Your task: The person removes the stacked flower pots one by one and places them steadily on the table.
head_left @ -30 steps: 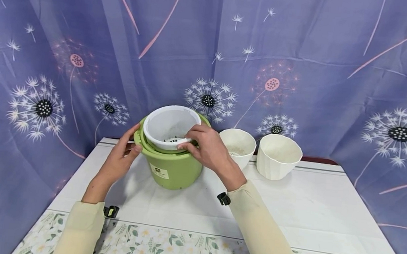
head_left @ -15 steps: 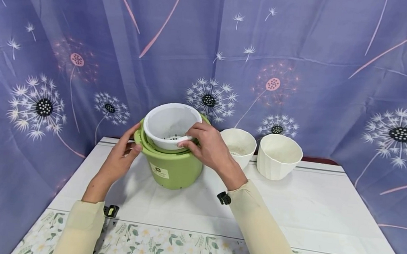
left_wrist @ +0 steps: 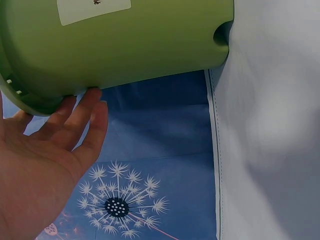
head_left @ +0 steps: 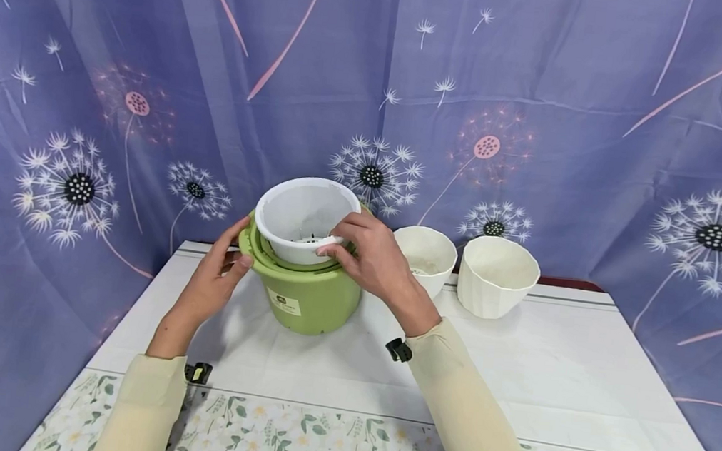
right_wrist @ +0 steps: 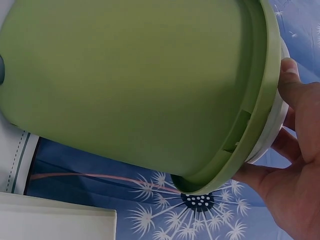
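A large green flower pot (head_left: 331,302) with a paper label stands upright on the table. Another green rim (head_left: 261,244) shows nested inside it. Above that sits a smaller white flower pot (head_left: 279,207), slightly tilted, its slotted base visible inside. At the white pot's front right, my right hand (head_left: 374,255) pinches the rim between thumb and fingers; the right wrist view shows the white rim (right_wrist: 272,131) beyond the green one. My left hand (head_left: 211,280) holds the large pot's left side near the rim. In the left wrist view, its fingers (left_wrist: 82,117) bend gently against the wall.
Two cream fluted pots, one (head_left: 439,250) near my right wrist and another (head_left: 490,290) further right, stand at the back of the table. A white cloth with a floral border (head_left: 240,423) covers the table (head_left: 554,371). A purple dandelion-print curtain (head_left: 575,137) hangs behind.
The white pot has risen slightly within the green pots, its far rim going up most. My right hand has risen slightly with it, while my left hand has stayed on the large pot.
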{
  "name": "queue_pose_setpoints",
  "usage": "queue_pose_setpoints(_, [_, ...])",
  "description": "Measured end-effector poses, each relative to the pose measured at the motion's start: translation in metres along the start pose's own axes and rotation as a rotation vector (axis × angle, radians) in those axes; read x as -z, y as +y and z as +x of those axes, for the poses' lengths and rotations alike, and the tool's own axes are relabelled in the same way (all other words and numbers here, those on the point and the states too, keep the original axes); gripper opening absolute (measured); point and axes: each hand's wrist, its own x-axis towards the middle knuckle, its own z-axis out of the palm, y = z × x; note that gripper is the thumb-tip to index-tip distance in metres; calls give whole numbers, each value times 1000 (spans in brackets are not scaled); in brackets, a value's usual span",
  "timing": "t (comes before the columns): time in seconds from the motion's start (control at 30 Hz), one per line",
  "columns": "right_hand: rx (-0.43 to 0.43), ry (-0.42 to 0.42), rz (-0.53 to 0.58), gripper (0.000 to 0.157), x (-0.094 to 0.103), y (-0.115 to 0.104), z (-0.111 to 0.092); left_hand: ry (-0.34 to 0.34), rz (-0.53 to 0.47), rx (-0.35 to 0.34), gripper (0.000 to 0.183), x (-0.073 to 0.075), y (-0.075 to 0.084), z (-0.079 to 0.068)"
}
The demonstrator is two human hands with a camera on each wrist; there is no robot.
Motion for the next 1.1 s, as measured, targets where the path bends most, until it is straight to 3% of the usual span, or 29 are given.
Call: queue_pose_setpoints(1.1, [46,127,44,29,8,-9,4,9,3,3,66,0,0,1])
